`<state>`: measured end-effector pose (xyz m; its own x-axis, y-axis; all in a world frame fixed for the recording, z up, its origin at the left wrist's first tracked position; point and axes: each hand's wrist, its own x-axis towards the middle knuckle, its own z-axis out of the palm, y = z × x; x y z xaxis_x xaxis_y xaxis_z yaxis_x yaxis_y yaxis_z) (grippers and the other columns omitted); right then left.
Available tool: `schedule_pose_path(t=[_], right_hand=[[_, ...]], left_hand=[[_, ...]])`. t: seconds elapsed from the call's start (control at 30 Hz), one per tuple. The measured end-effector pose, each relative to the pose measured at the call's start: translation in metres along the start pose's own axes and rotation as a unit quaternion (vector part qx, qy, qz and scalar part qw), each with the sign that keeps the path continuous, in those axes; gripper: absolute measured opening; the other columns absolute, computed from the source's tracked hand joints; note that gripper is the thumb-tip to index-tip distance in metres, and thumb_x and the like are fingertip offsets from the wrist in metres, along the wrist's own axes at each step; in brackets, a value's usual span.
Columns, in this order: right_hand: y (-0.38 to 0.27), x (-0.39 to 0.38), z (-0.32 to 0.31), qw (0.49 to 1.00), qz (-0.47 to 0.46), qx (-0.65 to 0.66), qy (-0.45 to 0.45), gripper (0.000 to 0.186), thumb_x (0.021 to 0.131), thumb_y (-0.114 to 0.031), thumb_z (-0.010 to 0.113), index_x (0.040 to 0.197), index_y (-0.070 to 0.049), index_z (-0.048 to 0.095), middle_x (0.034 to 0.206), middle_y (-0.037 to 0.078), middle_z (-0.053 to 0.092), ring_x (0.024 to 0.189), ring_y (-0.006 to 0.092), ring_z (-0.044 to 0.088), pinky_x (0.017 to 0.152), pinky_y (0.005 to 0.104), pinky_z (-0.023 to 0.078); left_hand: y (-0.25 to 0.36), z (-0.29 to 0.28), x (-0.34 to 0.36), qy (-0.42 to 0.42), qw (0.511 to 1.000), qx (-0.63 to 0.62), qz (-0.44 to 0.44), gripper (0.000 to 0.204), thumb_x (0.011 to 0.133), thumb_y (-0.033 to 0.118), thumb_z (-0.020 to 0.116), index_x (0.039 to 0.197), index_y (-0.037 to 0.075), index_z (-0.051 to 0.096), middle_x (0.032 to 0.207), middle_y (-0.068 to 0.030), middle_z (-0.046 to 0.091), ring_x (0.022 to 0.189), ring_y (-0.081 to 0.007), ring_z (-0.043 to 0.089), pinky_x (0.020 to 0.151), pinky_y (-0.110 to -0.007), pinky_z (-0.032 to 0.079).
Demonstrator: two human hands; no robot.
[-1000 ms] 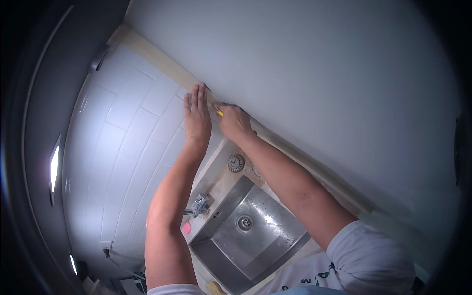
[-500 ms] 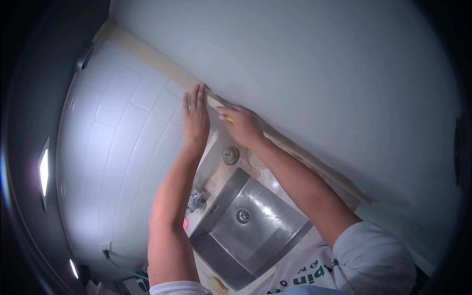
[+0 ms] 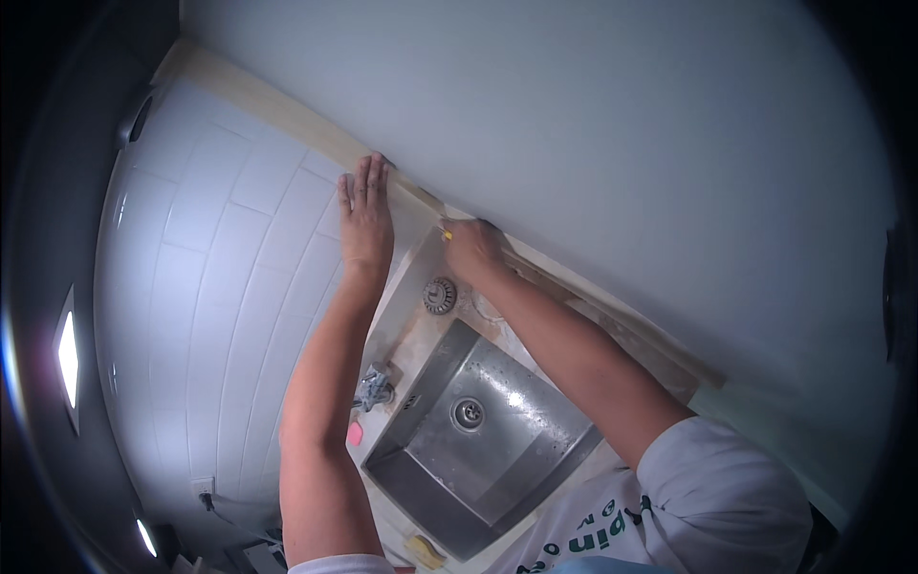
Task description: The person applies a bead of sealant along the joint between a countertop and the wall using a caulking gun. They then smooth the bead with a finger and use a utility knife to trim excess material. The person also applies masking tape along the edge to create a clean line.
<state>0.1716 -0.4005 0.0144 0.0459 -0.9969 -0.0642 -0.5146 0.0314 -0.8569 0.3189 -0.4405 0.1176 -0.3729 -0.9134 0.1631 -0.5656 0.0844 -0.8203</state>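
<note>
In the head view, the left hand (image 3: 366, 215) is held flat, fingers extended, its tips at the beige strip (image 3: 258, 101) along the white wall (image 3: 612, 143). A small yellow tool (image 3: 448, 234) is clasped by the right hand (image 3: 474, 251) near that wall, beyond the steel sink (image 3: 421, 483).

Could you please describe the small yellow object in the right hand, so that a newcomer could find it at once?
Start at the steel sink and go up, past the round ribbed piece, to the right hand. The small yellow object shows only partly, near the fingertips. Its bright yellow sets it apart from the pale beige strip nearby.
</note>
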Motion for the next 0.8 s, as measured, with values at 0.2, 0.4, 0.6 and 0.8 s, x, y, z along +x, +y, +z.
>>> schedule_pose_path(t=[0.2,0.4,0.6,0.8], right_hand=[[-0.004,0.033,0.021,0.998,0.016,-0.057,0.007,0.033,0.107,-0.020,0.049,0.129,-0.010,0.072,0.124,0.017,0.073,0.118,0.0373,0.069,0.102,0.0463,0.055],[-0.015,0.037,0.020,0.996,0.051,-0.066,-0.028,0.041,0.113,-0.027,0.040,0.127,-0.009,0.073,0.129,0.019,0.071,0.123,0.0358,0.067,0.104,0.0455,0.054],[-0.018,0.044,0.013,0.992,0.060,-0.094,-0.067,0.034,0.101,-0.019,0.054,0.126,-0.006,0.073,0.129,0.024,0.070,0.123,0.0388,0.067,0.104,0.0475,0.054],[-0.024,0.052,0.011,0.993,0.071,-0.074,-0.058,0.032,0.099,-0.018,0.058,0.122,-0.004,0.075,0.130,0.023,0.070,0.122,0.0389,0.067,0.103,0.0471,0.055]], left_hand=[[0.001,-0.010,0.003,-0.013,1.000,0.020,0.007,0.069,0.103,0.015,0.043,0.168,0.009,0.020,0.178,-0.0040,0.007,0.164,-0.0221,0.005,0.132,-0.050,0.010],[0.000,-0.007,0.001,-0.016,1.000,0.011,0.005,0.070,0.103,0.015,0.043,0.168,0.008,0.020,0.178,-0.0049,0.007,0.164,-0.0230,0.005,0.132,-0.051,0.009],[0.002,-0.007,0.001,-0.005,1.000,0.015,0.002,0.069,0.103,0.015,0.044,0.168,0.008,0.022,0.178,-0.0057,0.008,0.164,-0.0236,0.006,0.132,-0.051,0.010],[0.002,-0.005,0.001,0.002,1.000,0.002,0.000,0.069,0.102,0.015,0.045,0.167,0.008,0.023,0.178,-0.0048,0.010,0.164,-0.0229,0.008,0.132,-0.051,0.011]])
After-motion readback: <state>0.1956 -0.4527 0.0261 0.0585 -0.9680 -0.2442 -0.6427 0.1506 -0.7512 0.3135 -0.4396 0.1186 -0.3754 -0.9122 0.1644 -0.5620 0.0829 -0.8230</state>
